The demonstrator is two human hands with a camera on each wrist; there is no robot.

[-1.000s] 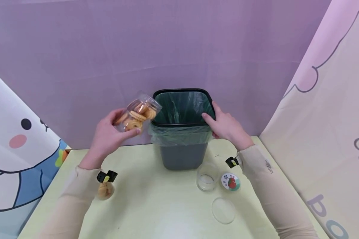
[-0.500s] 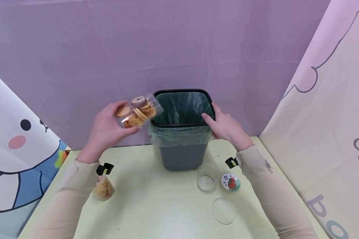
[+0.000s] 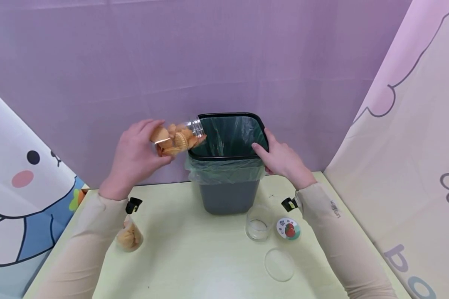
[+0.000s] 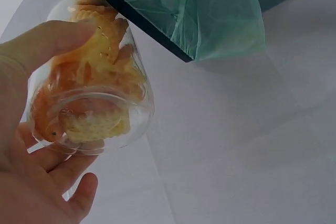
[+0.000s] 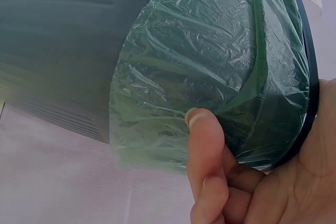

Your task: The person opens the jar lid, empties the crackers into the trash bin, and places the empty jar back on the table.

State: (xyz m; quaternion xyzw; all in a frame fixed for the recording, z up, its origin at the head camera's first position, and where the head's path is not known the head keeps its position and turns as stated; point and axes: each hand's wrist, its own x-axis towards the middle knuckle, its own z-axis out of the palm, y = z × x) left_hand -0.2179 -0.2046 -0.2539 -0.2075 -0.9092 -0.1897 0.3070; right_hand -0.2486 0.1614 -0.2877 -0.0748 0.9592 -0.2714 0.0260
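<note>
My left hand grips a clear plastic jar of cookies, tipped on its side. The jar's mouth points right, over the left rim of a grey trash bin. In the left wrist view the thumb lies along one side of the jar and fingers show behind it. A green plastic liner lines the bin and folds over its black rim. My right hand holds the bin's right rim, thumb inside and fingers outside against the liner. Inside the bin I see only liner.
On the table, a second container of cookies stands at left, partly behind my left forearm. Right of the bin are an open clear jar, a round lid with a strawberry picture and a clear disc. A purple cloth hangs behind.
My left hand has tilted the jar from slanting upward to nearly level, its mouth now at the bin's rim. Cookies have slid toward the mouth. The right hand stays on the rim.
</note>
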